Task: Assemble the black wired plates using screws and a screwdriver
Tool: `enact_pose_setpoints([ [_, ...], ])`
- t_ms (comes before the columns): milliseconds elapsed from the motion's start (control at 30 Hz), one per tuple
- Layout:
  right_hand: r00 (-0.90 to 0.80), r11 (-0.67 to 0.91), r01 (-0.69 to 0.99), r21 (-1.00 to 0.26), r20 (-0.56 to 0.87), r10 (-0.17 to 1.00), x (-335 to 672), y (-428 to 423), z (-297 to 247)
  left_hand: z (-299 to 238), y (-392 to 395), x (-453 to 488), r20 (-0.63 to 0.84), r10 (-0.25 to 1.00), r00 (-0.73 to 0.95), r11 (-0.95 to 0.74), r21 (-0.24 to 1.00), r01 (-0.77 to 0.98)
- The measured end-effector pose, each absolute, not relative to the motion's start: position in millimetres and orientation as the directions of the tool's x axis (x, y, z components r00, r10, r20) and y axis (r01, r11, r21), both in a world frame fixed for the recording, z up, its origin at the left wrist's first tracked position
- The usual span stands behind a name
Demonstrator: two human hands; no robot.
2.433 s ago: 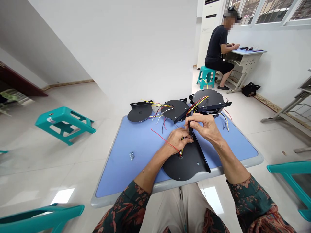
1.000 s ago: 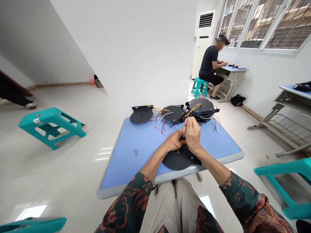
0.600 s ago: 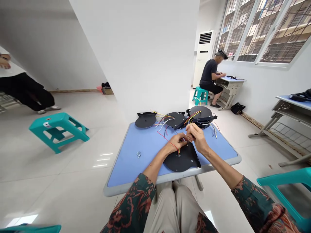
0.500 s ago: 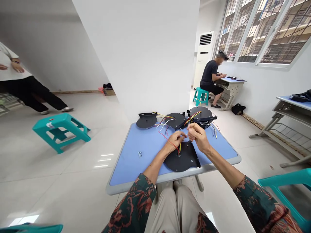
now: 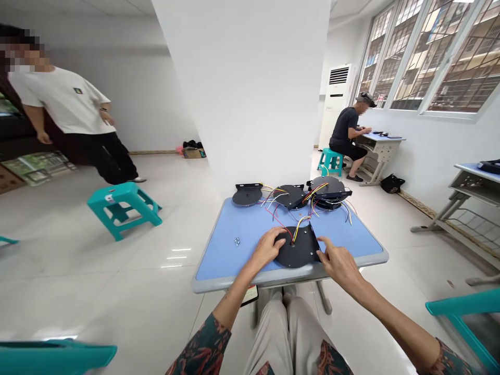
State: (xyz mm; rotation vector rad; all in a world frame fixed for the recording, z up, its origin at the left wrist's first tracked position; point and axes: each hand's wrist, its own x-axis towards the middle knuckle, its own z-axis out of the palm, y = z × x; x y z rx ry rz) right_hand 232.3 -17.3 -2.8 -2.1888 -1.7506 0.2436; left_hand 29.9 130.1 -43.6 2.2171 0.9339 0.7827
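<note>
Atop blue table (image 5: pixel 222 265), tiled room (image 5: pixel 117 297): L hand (image 5: pixel 266 249) on black disc (image 5: pixel 299 251), grip unclear; R grip (image 5: pixel 340 266) wide at edge.

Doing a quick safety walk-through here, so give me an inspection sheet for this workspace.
Surface: blue table top with a grey rim.
Job's things: black round plate under the hands; three more black plates at the far edge.
Clutter: small metal fasteners left of the hands.
Grips: left hand on the plate; right hand at its edge.
Cables: red and yellow wires rise from the plate, loose.
Surroundings: seated co-worker, standing person, teal stool.
</note>
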Motion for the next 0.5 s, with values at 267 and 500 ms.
enact_pose_setpoints([
  [267, 0.245, -0.228, 0.948, -0.224, 0.056, 0.968, 245, 11, 0, -52, 111, 5, 0.196, 0.763, 0.616, -0.568, 0.659, 0.493],
  [500, 0.206, -0.192, 0.972, -0.134, 0.101, 0.973, 255, 64, 5, -56, 122, 4, 0.233, 0.757, 0.610, -0.614, 0.573, 0.542],
])
